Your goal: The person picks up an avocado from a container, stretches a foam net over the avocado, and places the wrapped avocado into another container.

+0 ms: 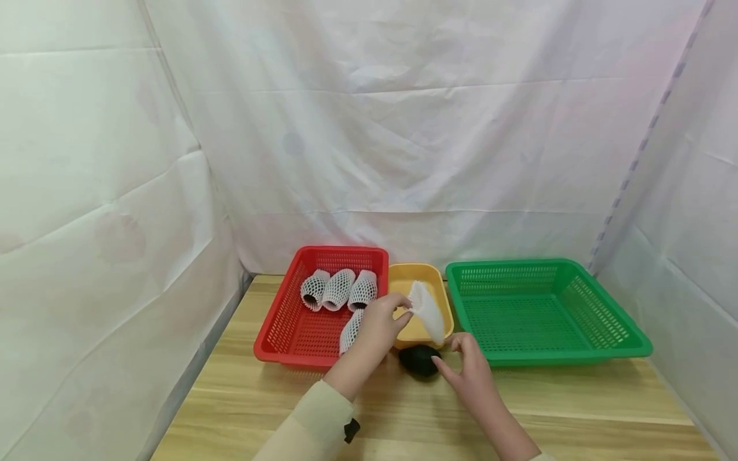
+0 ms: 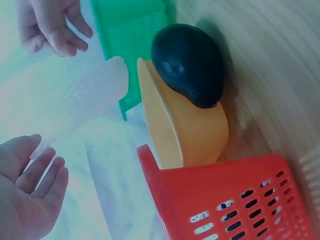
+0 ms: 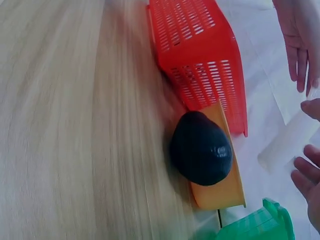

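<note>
My left hand point(image 1: 382, 320) pinches one end of a white foam net sleeve point(image 1: 428, 314), which hangs slanting over the yellow basket point(image 1: 403, 337). In the left wrist view the sleeve point(image 2: 95, 92) looks pale and blurred, stretching from the left fingertips toward the right hand. With fingers spread and slightly bent, my right hand point(image 1: 471, 368) is beside the sleeve's lower end and holds nothing. A dark avocado point(image 1: 418, 361) lies bare on the table against the front of the yellow basket, below both hands, as the right wrist view also shows.
On the left stands a red basket point(image 1: 265, 342) holding several netted dark fruits point(image 1: 339, 289); my left forearm crosses its front right corner. A larger green basket point(image 1: 548, 355) is at the right. White cloth point(image 1: 403, 147) hangs behind the wooden table point(image 1: 230, 410) and on both sides.
</note>
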Tool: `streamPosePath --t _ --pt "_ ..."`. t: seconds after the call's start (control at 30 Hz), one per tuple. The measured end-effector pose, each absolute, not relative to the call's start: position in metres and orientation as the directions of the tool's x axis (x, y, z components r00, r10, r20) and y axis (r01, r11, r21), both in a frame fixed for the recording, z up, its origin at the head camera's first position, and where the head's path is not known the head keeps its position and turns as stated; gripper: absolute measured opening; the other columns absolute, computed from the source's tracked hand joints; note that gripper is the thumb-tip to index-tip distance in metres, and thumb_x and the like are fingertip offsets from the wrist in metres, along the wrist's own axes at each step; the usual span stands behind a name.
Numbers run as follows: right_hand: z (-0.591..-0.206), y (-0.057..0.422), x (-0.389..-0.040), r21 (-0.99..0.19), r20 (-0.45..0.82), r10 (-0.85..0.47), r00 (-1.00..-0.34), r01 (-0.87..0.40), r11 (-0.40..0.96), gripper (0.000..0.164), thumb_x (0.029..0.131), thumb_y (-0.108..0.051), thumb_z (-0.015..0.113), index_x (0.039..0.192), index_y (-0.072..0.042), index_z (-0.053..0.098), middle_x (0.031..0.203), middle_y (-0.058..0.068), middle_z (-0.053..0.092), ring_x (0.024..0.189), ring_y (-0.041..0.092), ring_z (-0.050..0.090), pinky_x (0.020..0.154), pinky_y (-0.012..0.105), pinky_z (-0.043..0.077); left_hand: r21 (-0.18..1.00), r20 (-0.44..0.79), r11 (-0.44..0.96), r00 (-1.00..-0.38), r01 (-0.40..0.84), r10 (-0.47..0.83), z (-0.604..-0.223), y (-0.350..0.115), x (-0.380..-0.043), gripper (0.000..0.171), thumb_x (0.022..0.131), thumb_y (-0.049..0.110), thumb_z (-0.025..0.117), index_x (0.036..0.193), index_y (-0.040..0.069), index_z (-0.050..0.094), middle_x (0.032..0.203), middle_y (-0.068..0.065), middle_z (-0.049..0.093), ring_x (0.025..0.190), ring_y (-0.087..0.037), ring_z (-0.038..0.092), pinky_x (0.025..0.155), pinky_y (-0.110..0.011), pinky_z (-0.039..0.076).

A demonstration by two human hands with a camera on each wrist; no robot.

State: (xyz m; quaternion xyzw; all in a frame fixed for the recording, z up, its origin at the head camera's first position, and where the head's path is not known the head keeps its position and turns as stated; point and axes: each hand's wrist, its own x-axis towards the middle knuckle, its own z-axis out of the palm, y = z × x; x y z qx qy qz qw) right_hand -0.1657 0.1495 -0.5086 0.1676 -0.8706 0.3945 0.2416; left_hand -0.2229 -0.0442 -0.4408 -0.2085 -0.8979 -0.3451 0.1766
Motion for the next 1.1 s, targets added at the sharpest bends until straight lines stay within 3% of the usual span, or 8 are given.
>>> streamPosePath --t 0.1,0.27,0.43,0.6,0.7,0.8,0.9,1.1 --pt "-0.508 0.15 -0.166 -0.639 0.542 -0.076 -0.837 -0.469 0.61 0.056 0.069 -0.003 0.087 0.107 0.003 0.046 0.118 0.017 0.055 0.107 0.03 0.053 0.084 0.047 0.047 0.654 0.423 0.599 -0.88 0.462 0.216 -0.441 -0.051 -0.213 0.008 0.085 0.008 0.074 0.09 0.012 0.069 0.093 -0.002 0.07 0.091 -0.022 0.066 0.08 -0.034 0.054" --pt "-0.508 0.148 -0.164 -0.698 0.41 -0.09 -0.908 -0.376 0.61 0.089 0.07 -0.018 0.089 0.14 0.002 0.038 0.139 0.021 0.045 0.127 0.041 0.042 0.097 0.062 0.039 0.821 0.336 0.415 -0.92 0.391 0.202 -0.445 -0.06 -0.198 0.013 0.084 0.001 0.072 0.089 0.012 0.067 0.093 0.0 0.069 0.091 -0.019 0.066 0.08 -0.037 0.055" --pt "-0.509 0.144 -0.161 -0.732 0.354 -0.078 -0.932 -0.328 0.597 0.084 0.072 -0.02 0.088 0.14 -0.001 0.041 0.135 0.018 0.052 0.121 0.036 0.05 0.093 0.058 0.043 0.94 0.244 0.201 -0.955 0.276 0.171 -0.451 -0.07 -0.187 0.011 0.083 -0.002 0.071 0.09 0.006 0.066 0.095 -0.005 0.07 0.091 -0.019 0.066 0.079 -0.028 0.055" --pt "-0.51 0.142 -0.159 -0.701 0.423 -0.061 -0.904 -0.369 0.61 0.064 0.072 -0.008 0.086 0.127 -0.003 0.054 0.118 0.01 0.064 0.104 0.025 0.06 0.082 0.049 0.05 0.923 0.252 0.269 -0.96 0.276 0.119 -0.457 -0.078 -0.179 0.025 0.081 -0.002 0.074 0.101 0.006 0.064 0.102 -0.003 0.067 0.097 -0.018 0.064 0.083 -0.03 0.053" --pt "-0.511 0.141 -0.158 -0.628 0.493 -0.095 -0.865 -0.43 0.649 0.058 0.068 -0.007 0.088 0.12 -0.005 0.06 0.11 0.006 0.065 0.097 0.021 0.061 0.078 0.046 0.051 0.759 0.394 0.489 -0.901 0.429 0.179 -0.46 -0.082 -0.175 0.047 0.074 0.005 0.082 0.115 0.007 0.06 0.115 -0.004 0.061 0.109 -0.021 0.058 0.094 -0.038 0.048" --pt "-0.511 0.14 -0.159 -0.502 0.586 -0.162 -0.794 -0.513 0.696 0.057 0.064 -0.009 0.09 0.114 -0.006 0.062 0.105 0.004 0.066 0.093 0.021 0.062 0.076 0.044 0.052 0.413 0.553 0.702 -0.773 0.58 0.312 -0.464 -0.083 -0.173 0.065 0.066 0.015 0.087 0.124 0.011 0.057 0.128 -0.006 0.056 0.121 -0.026 0.051 0.1 -0.051 0.041" --pt "-0.509 0.138 -0.16 -0.39 0.659 -0.234 -0.715 -0.591 0.706 0.055 0.062 -0.009 0.09 0.11 -0.006 0.063 0.102 0.003 0.066 0.091 0.021 0.062 0.076 0.043 0.051 0.111 0.598 0.776 -0.666 0.621 0.447 -0.467 -0.081 -0.171 0.073 0.063 0.027 0.089 0.127 0.016 0.056 0.136 -0.006 0.052 0.128 -0.029 0.044 0.102 -0.06 0.035" --pt "-0.505 0.13 -0.157 -0.301 0.716 -0.336 -0.612 -0.705 0.642 0.053 0.06 -0.006 0.089 0.107 -0.009 0.064 0.101 -0.001 0.065 0.09 0.018 0.062 0.078 0.041 0.048 -0.036 0.46 0.805 -0.705 0.593 0.54 -0.469 -0.076 -0.17 0.084 0.063 0.048 0.089 0.135 0.023 0.053 0.136 0.0 0.053 0.129 -0.026 0.044 0.105 -0.061 0.03"
